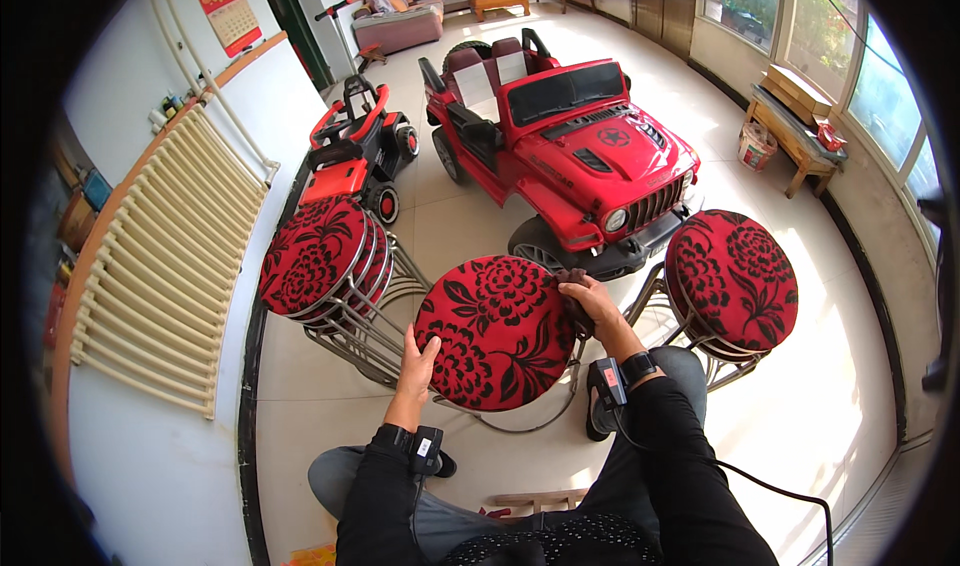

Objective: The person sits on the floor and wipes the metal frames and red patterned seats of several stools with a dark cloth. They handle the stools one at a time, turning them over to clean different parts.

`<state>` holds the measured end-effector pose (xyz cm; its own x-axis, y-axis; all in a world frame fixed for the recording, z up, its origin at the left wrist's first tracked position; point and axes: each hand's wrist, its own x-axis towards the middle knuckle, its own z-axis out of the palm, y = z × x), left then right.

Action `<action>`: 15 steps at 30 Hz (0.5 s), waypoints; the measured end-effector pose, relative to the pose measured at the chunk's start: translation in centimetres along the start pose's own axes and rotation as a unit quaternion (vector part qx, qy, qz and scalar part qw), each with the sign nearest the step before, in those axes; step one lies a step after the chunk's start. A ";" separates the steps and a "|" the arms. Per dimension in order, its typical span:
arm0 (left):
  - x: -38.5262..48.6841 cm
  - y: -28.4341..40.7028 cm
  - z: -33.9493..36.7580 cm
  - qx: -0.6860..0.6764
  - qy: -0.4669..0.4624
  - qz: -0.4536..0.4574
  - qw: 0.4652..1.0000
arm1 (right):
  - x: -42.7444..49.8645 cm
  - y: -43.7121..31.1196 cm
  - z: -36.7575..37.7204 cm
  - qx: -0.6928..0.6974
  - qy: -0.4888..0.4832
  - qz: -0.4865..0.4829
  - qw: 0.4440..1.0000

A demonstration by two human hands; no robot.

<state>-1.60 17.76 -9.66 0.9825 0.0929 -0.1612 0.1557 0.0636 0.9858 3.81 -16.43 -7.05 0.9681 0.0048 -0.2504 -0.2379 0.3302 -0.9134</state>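
Note:
Between my knees stands a round stool [499, 333] with a red padded seat patterned in black flowers and a metal tube frame. My left hand [417, 367] grips the seat's left rim, thumb on top. At the upper right rim, my right hand [596, 303] holds a dark brown cloth [574, 277] against the seat's edge. A stack of matching stools [315, 258] is on the left, its metal legs pointing towards the middle. More matching stools [731, 281] are stacked at the right, beside my knee.
A red ride-on toy jeep [585, 153] stands just beyond the stools, with a smaller ride-on toy [356, 153] to its left. A cream radiator [165, 266] lines the left wall. A cable [780, 483] runs from my right wrist. By the windows is a wooden bench [795, 127].

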 end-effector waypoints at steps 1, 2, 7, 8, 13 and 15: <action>-0.8 -0.1 -1.0 -0.016 -0.004 0.004 1.000 | -0.8 0.1 0.7 -0.003 0.010 0.010 1.000; -1.8 0.0 -2.2 -0.040 -0.016 0.008 0.999 | -1.8 0.1 1.3 0.001 -0.017 0.004 1.000; -7.3 2.2 -8.2 0.012 -0.002 -0.060 0.998 | -7.2 0.4 5.3 0.002 -0.198 -0.077 0.977; -7.8 3.3 -8.8 0.151 0.034 -0.027 0.988 | -8.2 0.9 6.4 0.019 -0.217 -0.113 0.969; -9.2 7.3 -4.2 0.358 0.022 0.152 0.921 | -13.4 3.0 10.1 -0.042 -0.239 -0.207 0.948; -8.9 8.0 -1.3 0.366 0.003 0.188 0.912 | -15.0 3.3 10.8 -0.188 -0.252 -0.146 0.938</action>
<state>-9.21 18.73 -0.36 0.9804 -0.0223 0.1958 -0.1626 -0.6532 0.7395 -10.64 -5.26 -2.82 0.8874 0.4439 0.1242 0.1237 0.0303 -0.9919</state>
